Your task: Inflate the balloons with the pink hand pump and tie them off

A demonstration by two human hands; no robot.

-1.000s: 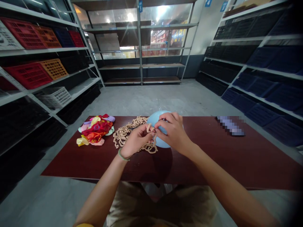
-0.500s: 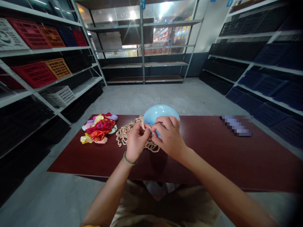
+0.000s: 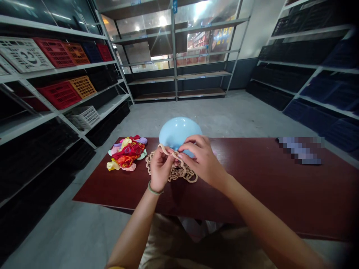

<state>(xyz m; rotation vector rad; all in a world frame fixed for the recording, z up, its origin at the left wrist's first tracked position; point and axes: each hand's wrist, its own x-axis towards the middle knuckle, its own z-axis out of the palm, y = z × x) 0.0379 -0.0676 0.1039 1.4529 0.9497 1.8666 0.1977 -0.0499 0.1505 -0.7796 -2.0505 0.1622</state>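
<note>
Pinched in my left hand (image 3: 161, 170) is a beige cord (image 3: 163, 149), with one end rising above the fingers. My right hand (image 3: 204, 160) is closed at the fingertips on the same cord, close beside the left thumb. A length of it bends down between the two hands. Just behind the fingers sits a round, inflated light-blue balloon (image 3: 179, 130); its neck is hidden by my hands. Under and around the hands, more of the cord lies in a loose, curly heap (image 3: 190, 176) on the table.
On the dark red-brown table (image 3: 252, 186), a pile of colourful limp balloons (image 3: 127, 154) lies to the left. A blurred-out flat object (image 3: 300, 150) rests at the far right. Shelves with crates (image 3: 57, 91) stand left, and more racks (image 3: 176, 76) stand ahead and right.
The view has turned a little to the left. Against my hands, the balloon has shifted left and up, and a bent length of cord now shows between my fingers.
</note>
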